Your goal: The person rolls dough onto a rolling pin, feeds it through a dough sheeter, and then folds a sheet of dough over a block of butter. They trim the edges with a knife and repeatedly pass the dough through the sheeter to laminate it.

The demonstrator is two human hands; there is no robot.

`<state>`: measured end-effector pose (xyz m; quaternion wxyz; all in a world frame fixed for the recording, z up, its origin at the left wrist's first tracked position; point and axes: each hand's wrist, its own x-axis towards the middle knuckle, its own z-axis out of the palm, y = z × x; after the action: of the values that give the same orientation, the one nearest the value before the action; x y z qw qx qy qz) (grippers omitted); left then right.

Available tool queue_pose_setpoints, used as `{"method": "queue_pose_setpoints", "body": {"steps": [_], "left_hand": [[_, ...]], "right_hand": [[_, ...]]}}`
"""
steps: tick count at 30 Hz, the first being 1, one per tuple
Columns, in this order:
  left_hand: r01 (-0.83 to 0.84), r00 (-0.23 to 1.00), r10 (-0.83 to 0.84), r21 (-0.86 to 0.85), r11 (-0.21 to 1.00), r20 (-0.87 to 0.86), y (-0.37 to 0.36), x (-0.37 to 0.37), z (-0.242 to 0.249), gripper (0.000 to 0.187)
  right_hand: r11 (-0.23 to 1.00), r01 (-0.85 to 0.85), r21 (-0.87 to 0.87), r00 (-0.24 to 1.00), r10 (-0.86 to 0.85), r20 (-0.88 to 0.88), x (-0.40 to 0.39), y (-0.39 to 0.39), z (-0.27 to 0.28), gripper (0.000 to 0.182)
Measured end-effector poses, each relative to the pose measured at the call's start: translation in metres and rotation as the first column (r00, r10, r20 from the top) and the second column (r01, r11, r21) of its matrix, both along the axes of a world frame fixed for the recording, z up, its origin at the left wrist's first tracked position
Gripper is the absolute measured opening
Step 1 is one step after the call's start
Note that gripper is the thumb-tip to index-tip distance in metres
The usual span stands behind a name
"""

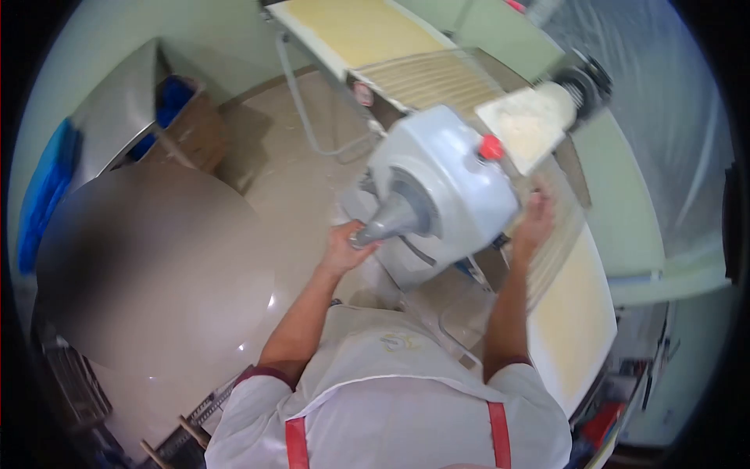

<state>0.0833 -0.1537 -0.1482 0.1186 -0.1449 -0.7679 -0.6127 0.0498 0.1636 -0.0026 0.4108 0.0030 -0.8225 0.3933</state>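
A large white machine (445, 187) with a red knob (491, 147) on top stands in front of me. My left hand (348, 248) is wrapped round the end of its grey lever (387, 221). On the machine's right side, my right hand (536, 219) is raised beside the clear ribbed guard (558, 246), slightly blurred, its fingers apart and nothing visible in them. A white tray (525, 125) of pale powder sits beyond the machine, next to a dark round fitting (582, 87).
Pale yellow belts extend from the machine, one (359, 31) beyond and one (574, 313) at the right. At the left are a steel surface (117, 109), a cardboard box (191, 129) and blue plastic (51, 195). Clear sheeting hangs at the right.
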Motion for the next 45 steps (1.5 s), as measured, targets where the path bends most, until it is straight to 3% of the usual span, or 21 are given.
{"method": "queue_pose_setpoints", "body": {"steps": [3, 7, 12, 15, 17, 18, 20, 21, 22, 25, 26, 29, 30, 32, 34, 36, 37, 38, 40, 42, 45], "left_hand": [[-0.027, 1.000, 0.028, -0.095, 0.995, 0.009, -0.003, 0.000, -0.014, 0.035], [-0.067, 0.997, 0.065, -0.040, 0.997, -0.037, 0.003, 0.000, -0.007, 0.038], [-0.070, 0.996, 0.069, 0.002, 0.998, 0.047, -0.002, 0.004, 0.003, 0.043], [-0.081, 0.995, 0.085, -0.071, 0.994, 0.054, 0.001, 0.001, -0.007, 0.043], [-0.120, 0.985, 0.136, -0.147, 0.982, 0.105, 0.002, 0.010, 0.005, 0.049], [-0.064, 0.959, 0.058, 0.012, 0.998, 0.276, -0.002, 0.011, 0.006, 0.054], [-0.024, 0.999, 0.018, 0.120, 0.992, 0.047, -0.005, 0.007, 0.031, 0.068], [-0.065, 0.988, 0.072, 0.056, 0.996, -0.137, -0.002, -0.006, 0.044, 0.077], [-0.135, 0.961, 0.133, 0.006, 0.991, -0.244, 0.009, -0.016, 0.077, 0.081], [-0.219, 0.932, 0.199, -0.036, 0.975, -0.303, 0.054, -0.054, 0.158, 0.047], [-0.226, 0.935, 0.198, -0.062, 0.972, -0.295, 0.067, -0.069, 0.171, 0.045], [-0.176, 0.972, 0.133, -0.229, 0.957, -0.192, 0.103, -0.116, 0.193, 0.042], [-0.148, 0.986, 0.102, -0.399, 0.905, -0.135, 0.091, -0.138, 0.187, 0.045], [-0.096, 0.995, 0.079, -0.366, 0.926, -0.061, 0.072, -0.166, 0.168, 0.048], [-0.146, 0.983, 0.180, -0.669, 0.729, -0.019, 0.081, -0.163, 0.188, 0.050], [-0.045, 0.973, 0.191, -0.696, 0.717, 0.134, 0.058, -0.194, 0.183, 0.055], [0.047, 0.960, 0.159, -0.691, 0.721, 0.231, 0.046, -0.205, 0.185, 0.057], [0.045, 0.992, 0.043, -0.635, 0.771, 0.123, 0.021, -0.225, 0.167, 0.057], [0.026, 0.999, -0.005, -0.721, 0.692, 0.031, -0.010, -0.256, 0.159, 0.054], [0.027, 0.995, 0.049, -0.716, 0.698, 0.085, -0.005, -0.257, 0.161, 0.054], [0.022, 0.989, 0.089, -0.724, 0.690, 0.115, -0.010, -0.261, 0.156, 0.054]], "right_hand": [[0.896, -0.203, 0.396, 0.957, 0.096, 0.272, -0.055, 0.013, 0.080, 0.035], [0.445, -0.689, 0.573, 0.653, 0.037, 0.757, -0.155, 0.055, 0.086, 0.029], [0.418, -0.860, 0.293, 0.345, 0.053, 0.937, -0.147, 0.024, 0.115, 0.022], [0.333, -0.803, 0.494, 0.440, -0.228, 0.869, -0.174, 0.053, 0.101, 0.026], [0.180, -0.806, 0.564, 0.567, -0.042, 0.823, -0.183, 0.079, 0.086, 0.036], [0.351, -0.682, 0.642, 0.728, 0.244, 0.641, -0.167, 0.067, 0.086, 0.043], [0.728, -0.647, -0.226, 0.319, 0.528, 0.787, -0.156, 0.050, 0.111, 0.040], [0.471, -0.518, -0.714, 0.210, 0.879, 0.427, -0.177, 0.074, 0.088, 0.032], [0.220, -0.288, -0.932, 0.473, 0.879, 0.061, -0.150, 0.055, 0.106, 0.024], [-0.420, -0.402, -0.814, 0.426, 0.701, -0.572, -0.127, 0.090, 0.097, 0.026], [-0.641, -0.460, -0.614, 0.148, 0.627, -0.765, -0.109, 0.117, 0.072, 0.031], [-0.591, -0.459, -0.663, 0.492, 0.452, -0.744, 0.006, 0.216, -0.007, 0.032], [-0.700, -0.518, -0.492, 0.260, 0.419, -0.870, 0.039, 0.269, -0.069, 0.026], [-0.357, -0.706, -0.611, 0.573, 0.220, -0.790, 0.180, 0.389, -0.176, 0.039], [0.041, -0.782, -0.622, 0.600, 0.321, -0.733, 0.365, 0.545, -0.230, 0.042], [0.600, -0.259, -0.757, 0.921, -0.083, -0.381, 0.545, 0.617, -0.163, 0.032], [0.686, 0.533, -0.495, 0.789, -0.614, -0.002, 0.617, 0.626, -0.111, 0.028], [0.376, 0.906, -0.196, 0.397, -0.914, 0.081, 0.667, 0.625, -0.070, 0.025], [0.004, 0.949, -0.316, 0.006, -1.000, 0.005, 0.693, 0.619, -0.042, 0.024], [0.136, 0.946, -0.294, 0.137, -0.990, -0.017, 0.623, 0.615, -0.114, 0.023], [0.715, 0.697, 0.057, 0.594, -0.619, 0.514, 0.416, 0.496, -0.191, 0.023]]}}
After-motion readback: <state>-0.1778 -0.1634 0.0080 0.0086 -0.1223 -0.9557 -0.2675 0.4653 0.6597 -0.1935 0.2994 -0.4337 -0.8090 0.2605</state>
